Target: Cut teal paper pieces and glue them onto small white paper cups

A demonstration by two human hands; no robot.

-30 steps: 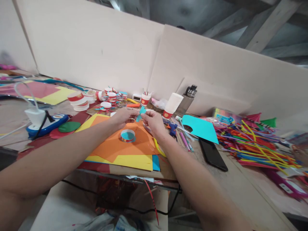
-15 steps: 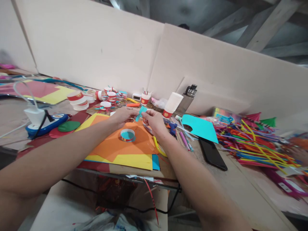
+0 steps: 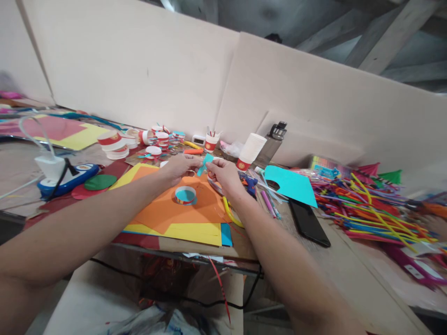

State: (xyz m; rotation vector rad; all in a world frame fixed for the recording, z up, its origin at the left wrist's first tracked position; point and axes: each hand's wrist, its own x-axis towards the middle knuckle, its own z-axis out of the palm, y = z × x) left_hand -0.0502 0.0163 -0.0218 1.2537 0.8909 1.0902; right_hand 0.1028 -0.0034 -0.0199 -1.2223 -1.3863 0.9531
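Observation:
Between my two hands is a small piece of turquoise paper [image 3: 206,164], pinched from both sides above the table. My left hand [image 3: 181,168] grips its left side with closed fingertips. On the other side, the thumb and fingers of my right hand [image 3: 224,173] are closed on it. Below them, a low ring cut from a paper cup [image 3: 185,200], turquoise inside, sits on orange paper [image 3: 157,211]. Yellow sheets [image 3: 195,235] lie under the orange paper. A blue glue gun [image 3: 250,185] rests to the right of my right hand.
Stacked paper cups [image 3: 253,148] and a grey bottle [image 3: 274,142] stand behind. A turquoise sheet with a cutout [image 3: 293,185] overlaps a black phone [image 3: 309,225]. Colourful pipe cleaners [image 3: 377,209] spread at right. A blue power strip [image 3: 84,173] and cut cup pieces [image 3: 113,143] are at left.
Both hands stay almost in place, still holding the turquoise paper. At the far right edge, an orange item shows more clearly beside the pipe cleaners.

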